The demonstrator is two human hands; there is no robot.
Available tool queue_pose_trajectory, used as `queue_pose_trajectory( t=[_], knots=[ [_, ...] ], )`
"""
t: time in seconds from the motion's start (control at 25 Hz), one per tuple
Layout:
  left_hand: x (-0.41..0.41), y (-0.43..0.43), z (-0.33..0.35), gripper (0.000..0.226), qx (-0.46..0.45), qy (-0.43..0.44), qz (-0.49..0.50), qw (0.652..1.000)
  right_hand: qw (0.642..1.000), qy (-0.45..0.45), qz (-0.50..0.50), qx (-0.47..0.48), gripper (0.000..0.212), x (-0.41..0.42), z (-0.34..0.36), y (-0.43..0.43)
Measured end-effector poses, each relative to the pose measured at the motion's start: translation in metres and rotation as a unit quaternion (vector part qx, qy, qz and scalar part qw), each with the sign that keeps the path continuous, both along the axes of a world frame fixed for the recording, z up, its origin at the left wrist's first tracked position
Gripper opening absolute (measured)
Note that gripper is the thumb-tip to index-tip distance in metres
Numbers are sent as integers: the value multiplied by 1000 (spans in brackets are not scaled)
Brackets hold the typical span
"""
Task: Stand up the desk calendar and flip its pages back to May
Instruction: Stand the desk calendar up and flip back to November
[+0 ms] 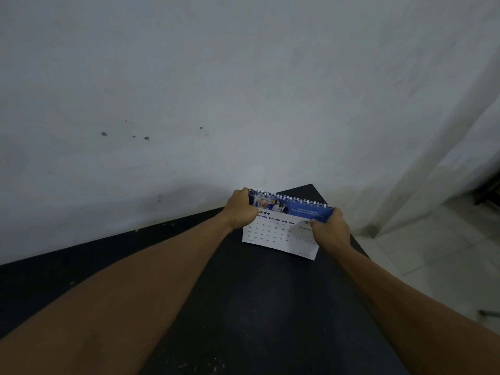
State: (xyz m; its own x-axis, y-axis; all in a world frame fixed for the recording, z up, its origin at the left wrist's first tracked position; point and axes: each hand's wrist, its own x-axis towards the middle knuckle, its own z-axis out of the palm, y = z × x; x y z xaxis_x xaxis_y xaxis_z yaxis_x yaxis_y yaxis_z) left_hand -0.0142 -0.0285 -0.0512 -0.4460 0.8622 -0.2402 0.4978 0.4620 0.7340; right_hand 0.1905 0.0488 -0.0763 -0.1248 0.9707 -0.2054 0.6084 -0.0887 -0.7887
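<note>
Two bare forearms reach forward from the bottom corners of the view, crossing over a dark, scuffed surface (257, 307) speckled with pale flecks and dust. They converge on the desk calendar (281, 231), which sits toward the far right end of the surface, near its far corner and just short of the wall. The left hand (240, 212) grips the calendar's upper left corner, its fingers (244, 191) curled tightly over the top edge at the end of the wire spiral binding, closed on the calendar. The right hand (330, 230) clasps the upper right corner, thumb across the front of the page and the fingers wrapped behind it, also closed on the calendar; the fingertips themselves are hidden behind the card. The calendar is tilted with its face toward the camera, its lower edge down at the surface, though whether that edge actually touches cannot be told. The visible page has a blue photo band beneath the spiral, and below it a white date grid headed by a month name ending in "ember", the first letters covered by the left hand. Beyond the calendar rises a pale grey wall (243, 90) marked with a few small dark spots, and to the right a light tiled floor (433, 253) shows past the surface's edge.
</note>
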Motion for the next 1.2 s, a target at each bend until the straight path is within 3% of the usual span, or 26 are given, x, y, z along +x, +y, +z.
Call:
queue_pose_trajectory(
  t=[0.44,1.2],
  knots=[
    [-37,-127,5,40,31,-19,61,997,999,34,28,-5,61,-52,13,-106],
    [-90,-435,5,39,50,-43,179,982,988,41,151,-5,72,-138,-2,-364]
  ],
)
